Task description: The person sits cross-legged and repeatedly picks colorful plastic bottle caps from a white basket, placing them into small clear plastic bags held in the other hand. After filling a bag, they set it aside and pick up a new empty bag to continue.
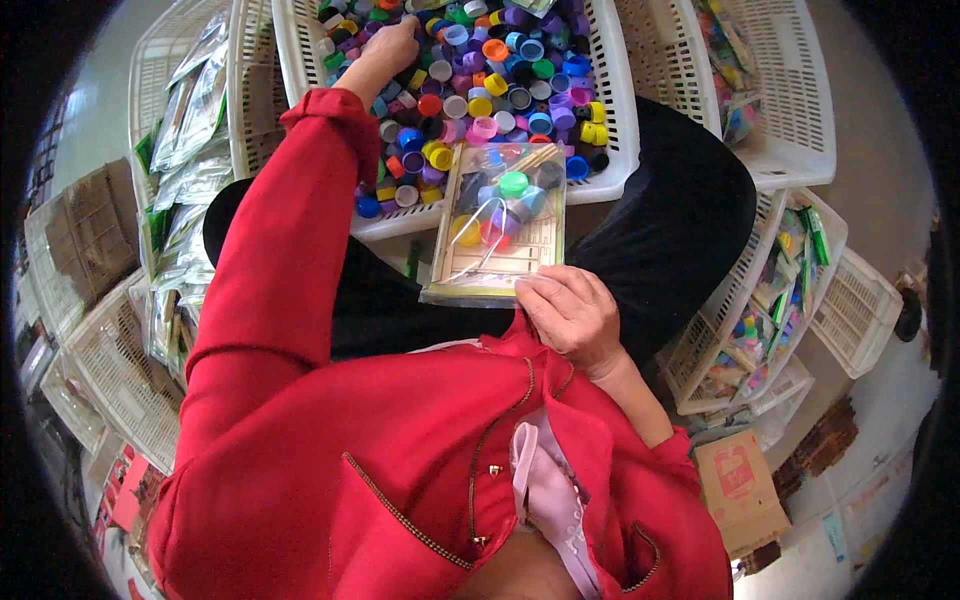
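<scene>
My left hand (390, 51) reaches among loose coloured plastic bottle caps (480, 105) in a white slatted plastic basket (619, 112). Its fingertips are partly hidden, so I cannot tell whether they grip a cap. With my right hand (574, 311) I pinch the lower right corner of a clear plastic packet (499, 232). The packet leans toward the basket's near rim, over my lap. Through its film show several bottle caps, thin wooden sticks, a bent metal wire and flat cut wooden pieces.
Left of the caps, a white crate (240, 97) stands near a heap of flat clear packets (191, 142). At the right are a crate with filled packets (787, 97) and another basket of packets (765, 307). A cardboard box (739, 487) sits at the lower right.
</scene>
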The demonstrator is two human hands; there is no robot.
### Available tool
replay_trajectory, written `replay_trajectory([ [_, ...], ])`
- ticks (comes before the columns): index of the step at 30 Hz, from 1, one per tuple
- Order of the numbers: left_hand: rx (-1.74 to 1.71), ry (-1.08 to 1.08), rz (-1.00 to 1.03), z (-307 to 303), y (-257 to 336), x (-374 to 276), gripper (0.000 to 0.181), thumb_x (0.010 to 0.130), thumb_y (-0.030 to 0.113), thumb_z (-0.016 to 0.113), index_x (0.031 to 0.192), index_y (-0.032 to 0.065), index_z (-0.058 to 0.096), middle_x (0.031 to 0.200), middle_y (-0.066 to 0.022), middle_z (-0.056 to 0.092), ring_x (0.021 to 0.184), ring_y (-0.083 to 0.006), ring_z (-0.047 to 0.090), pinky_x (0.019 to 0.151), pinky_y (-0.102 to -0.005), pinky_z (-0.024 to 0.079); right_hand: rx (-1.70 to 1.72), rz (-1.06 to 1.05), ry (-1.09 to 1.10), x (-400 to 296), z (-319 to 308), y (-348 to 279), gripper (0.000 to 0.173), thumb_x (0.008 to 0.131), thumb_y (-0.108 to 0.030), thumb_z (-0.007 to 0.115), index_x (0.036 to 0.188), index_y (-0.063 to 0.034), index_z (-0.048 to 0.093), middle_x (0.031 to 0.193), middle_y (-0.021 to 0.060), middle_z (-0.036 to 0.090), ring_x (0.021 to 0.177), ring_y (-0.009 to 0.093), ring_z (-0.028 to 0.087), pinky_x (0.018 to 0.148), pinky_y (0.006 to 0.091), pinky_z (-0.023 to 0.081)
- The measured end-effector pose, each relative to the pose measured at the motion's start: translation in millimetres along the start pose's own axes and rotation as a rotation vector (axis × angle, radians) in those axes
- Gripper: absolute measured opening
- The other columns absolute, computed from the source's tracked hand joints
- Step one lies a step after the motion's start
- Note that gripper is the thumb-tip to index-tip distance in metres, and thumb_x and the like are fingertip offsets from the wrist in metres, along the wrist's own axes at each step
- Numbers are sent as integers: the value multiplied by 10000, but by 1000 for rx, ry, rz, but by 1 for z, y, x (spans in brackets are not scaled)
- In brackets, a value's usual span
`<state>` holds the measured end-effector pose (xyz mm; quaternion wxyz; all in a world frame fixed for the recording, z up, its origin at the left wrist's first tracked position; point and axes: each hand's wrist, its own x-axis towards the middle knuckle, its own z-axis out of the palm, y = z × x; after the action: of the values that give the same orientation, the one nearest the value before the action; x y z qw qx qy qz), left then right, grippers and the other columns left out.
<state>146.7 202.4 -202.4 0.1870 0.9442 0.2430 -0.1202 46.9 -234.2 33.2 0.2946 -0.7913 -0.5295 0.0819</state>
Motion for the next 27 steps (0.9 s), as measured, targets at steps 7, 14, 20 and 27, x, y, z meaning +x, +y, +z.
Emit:
replay_trajectory([
  [7,-436,-15,-76,-67,-18,-53,360,966,306,683,1235,68,672,1109,-161,763,946,-232,771,792,-379,611,1,-43,52,3,-1,-3,216,825,-109,689,1022,-42,748,1073,74,717,1064,271,680,926,416,571],
  [14,-773,-26,179,-167,81,-204,205,1016,198,656,1148,41,651,814,4,660,715,-69,636,624,-251,523,-25,-71,191,28,-12,-8,184,816,-65,696,992,-38,743,1212,118,688,1189,317,641,1054,466,513],
  [20,-730,140,256,-173,138,-315,191,919,90,773,1069,20,679,775,-20,669,725,-66,638,638,-260,518,-24,-43,163,44,-25,-9,144,834,-56,701,971,-40,743,1310,153,669,1274,344,614,1135,496,459],
  [27,-422,348,434,-153,168,-333,216,865,151,769,1055,129,668,848,-72,734,799,-299,738,675,-421,577,4,-60,165,52,-33,-16,128,835,-60,727,957,-24,739,1366,160,656,1298,351,605,1155,498,439],
])
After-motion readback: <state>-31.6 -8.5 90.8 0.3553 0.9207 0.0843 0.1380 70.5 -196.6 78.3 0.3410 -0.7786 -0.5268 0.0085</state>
